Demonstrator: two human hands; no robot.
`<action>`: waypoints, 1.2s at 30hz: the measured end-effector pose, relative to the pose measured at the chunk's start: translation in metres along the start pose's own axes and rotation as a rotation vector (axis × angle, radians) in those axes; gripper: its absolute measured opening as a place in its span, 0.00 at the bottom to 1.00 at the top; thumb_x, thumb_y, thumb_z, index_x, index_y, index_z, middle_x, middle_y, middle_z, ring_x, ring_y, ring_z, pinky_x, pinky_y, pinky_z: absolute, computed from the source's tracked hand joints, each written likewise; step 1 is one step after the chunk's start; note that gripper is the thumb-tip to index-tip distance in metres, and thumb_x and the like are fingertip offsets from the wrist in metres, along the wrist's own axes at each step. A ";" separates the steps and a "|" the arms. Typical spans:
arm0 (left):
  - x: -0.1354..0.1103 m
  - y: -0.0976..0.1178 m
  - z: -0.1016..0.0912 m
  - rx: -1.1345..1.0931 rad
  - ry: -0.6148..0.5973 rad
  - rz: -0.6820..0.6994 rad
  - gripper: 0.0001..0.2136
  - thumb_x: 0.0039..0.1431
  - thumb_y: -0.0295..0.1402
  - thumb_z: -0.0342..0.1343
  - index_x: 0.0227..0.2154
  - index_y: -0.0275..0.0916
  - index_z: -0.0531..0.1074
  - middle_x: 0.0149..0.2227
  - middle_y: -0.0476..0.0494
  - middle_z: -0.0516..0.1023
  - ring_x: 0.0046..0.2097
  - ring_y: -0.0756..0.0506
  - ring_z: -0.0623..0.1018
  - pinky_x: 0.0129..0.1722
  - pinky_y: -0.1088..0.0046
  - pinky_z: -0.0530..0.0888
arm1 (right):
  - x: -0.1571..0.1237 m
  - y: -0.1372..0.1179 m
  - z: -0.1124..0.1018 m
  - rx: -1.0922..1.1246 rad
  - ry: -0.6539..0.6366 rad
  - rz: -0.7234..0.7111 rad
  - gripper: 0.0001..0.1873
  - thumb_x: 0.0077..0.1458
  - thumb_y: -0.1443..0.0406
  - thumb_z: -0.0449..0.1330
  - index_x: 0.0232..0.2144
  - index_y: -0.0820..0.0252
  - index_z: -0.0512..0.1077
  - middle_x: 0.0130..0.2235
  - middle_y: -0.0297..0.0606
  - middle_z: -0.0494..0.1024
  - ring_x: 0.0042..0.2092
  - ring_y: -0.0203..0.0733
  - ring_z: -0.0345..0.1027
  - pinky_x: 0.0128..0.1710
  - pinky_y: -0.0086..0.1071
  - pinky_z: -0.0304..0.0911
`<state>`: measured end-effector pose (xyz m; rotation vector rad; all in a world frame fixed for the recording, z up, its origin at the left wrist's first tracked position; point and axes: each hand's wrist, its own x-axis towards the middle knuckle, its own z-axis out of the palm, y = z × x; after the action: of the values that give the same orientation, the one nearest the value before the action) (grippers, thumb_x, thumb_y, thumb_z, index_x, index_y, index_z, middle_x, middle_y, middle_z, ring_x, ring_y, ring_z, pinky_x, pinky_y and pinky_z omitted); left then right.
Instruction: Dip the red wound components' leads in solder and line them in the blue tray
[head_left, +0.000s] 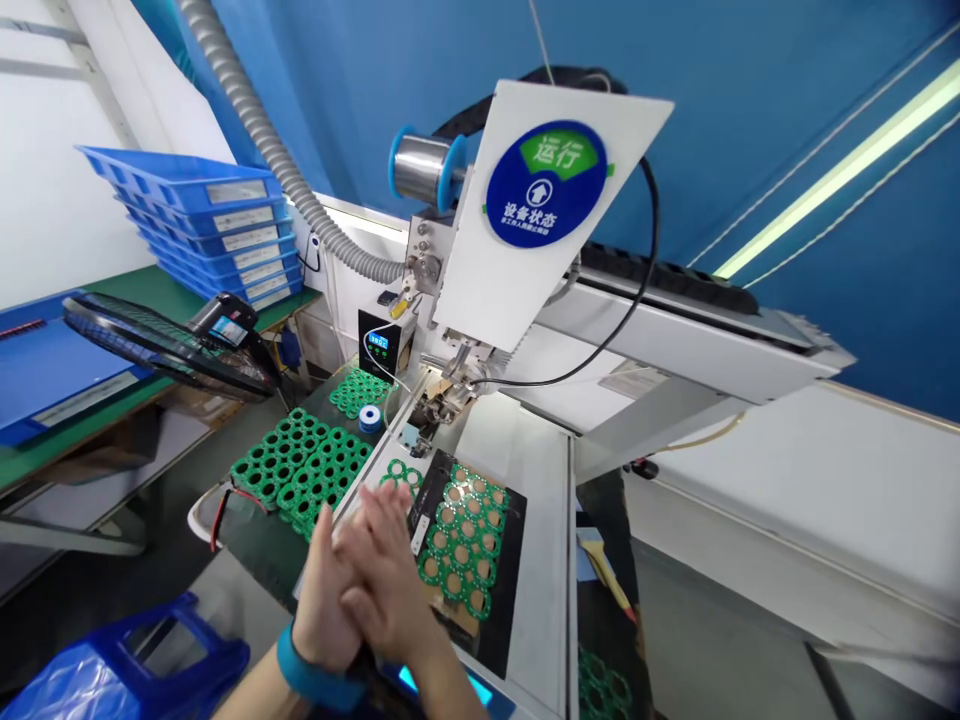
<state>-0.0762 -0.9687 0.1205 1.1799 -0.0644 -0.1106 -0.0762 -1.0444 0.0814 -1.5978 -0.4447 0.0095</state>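
Observation:
My left hand, with a blue band at its wrist, meets my right hand palm to palm in front of the machine. The fingers of my right hand stretch upward across the left one, slightly blurred. My left thumb stands up straight; most of the other left fingers are hidden. Nothing shows between the palms. Just beyond the hands lies a panel of round green circuit boards on a black fixture. A smaller green board piece is partly covered by my fingertips.
Green board panels lie left of the machine bed, near a small solder spool and a controller. The machine head hangs above the bed. A fan, stacked blue trays and a brush stand around.

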 end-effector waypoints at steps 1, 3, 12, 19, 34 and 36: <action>0.001 0.013 0.003 -0.046 -0.027 0.038 0.35 0.59 0.49 0.17 0.55 0.35 0.57 0.55 0.39 0.65 0.55 0.48 0.67 0.51 0.64 0.68 | 0.001 0.008 -0.006 0.161 0.048 0.069 0.29 0.50 0.48 0.55 0.53 0.46 0.63 0.62 0.30 0.52 0.64 0.47 0.37 0.62 0.47 0.28; -0.001 0.035 0.005 -0.095 -0.091 0.193 0.33 0.58 0.52 0.22 0.58 0.38 0.53 0.59 0.40 0.60 0.59 0.44 0.62 0.55 0.61 0.64 | 0.005 0.019 -0.020 0.587 0.215 0.188 0.32 0.54 0.45 0.46 0.58 0.47 0.55 0.63 0.32 0.49 0.64 0.42 0.38 0.62 0.46 0.31; -0.010 -0.005 0.007 1.100 -0.236 0.599 0.13 0.56 0.23 0.48 0.43 0.39 0.65 0.44 0.38 0.68 0.47 0.44 0.69 0.46 0.67 0.70 | 0.015 -0.021 -0.053 1.014 0.389 0.104 0.34 0.56 0.44 0.31 0.60 0.48 0.48 0.61 0.38 0.56 0.60 0.40 0.52 0.60 0.47 0.43; -0.026 -0.021 0.008 0.948 -0.238 0.438 0.10 0.55 0.21 0.44 0.37 0.39 0.63 0.39 0.41 0.68 0.42 0.46 0.69 0.43 0.70 0.70 | 0.015 -0.015 -0.052 0.423 0.341 0.010 0.36 0.54 0.52 0.14 0.62 0.51 0.35 0.62 0.41 0.52 0.60 0.42 0.53 0.52 0.51 0.57; -0.036 -0.063 -0.035 0.365 0.020 0.000 0.11 0.59 0.41 0.47 0.37 0.40 0.66 0.37 0.44 0.70 0.40 0.45 0.70 0.40 0.72 0.69 | 0.004 0.001 0.011 0.473 0.405 -0.102 0.35 0.56 0.45 0.37 0.61 0.51 0.44 0.63 0.38 0.49 0.64 0.46 0.37 0.61 0.50 0.32; -0.038 -0.067 -0.040 0.354 0.050 0.000 0.15 0.58 0.42 0.48 0.46 0.42 0.64 0.49 0.42 0.66 0.51 0.42 0.66 0.46 0.70 0.68 | 0.003 0.001 0.013 0.464 0.379 -0.114 0.36 0.55 0.44 0.40 0.61 0.51 0.44 0.63 0.38 0.49 0.64 0.47 0.37 0.61 0.50 0.33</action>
<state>-0.1128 -0.9529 0.0441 1.5354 -0.0407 -0.0715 -0.0767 -1.0308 0.0802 -1.0835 -0.2144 -0.2566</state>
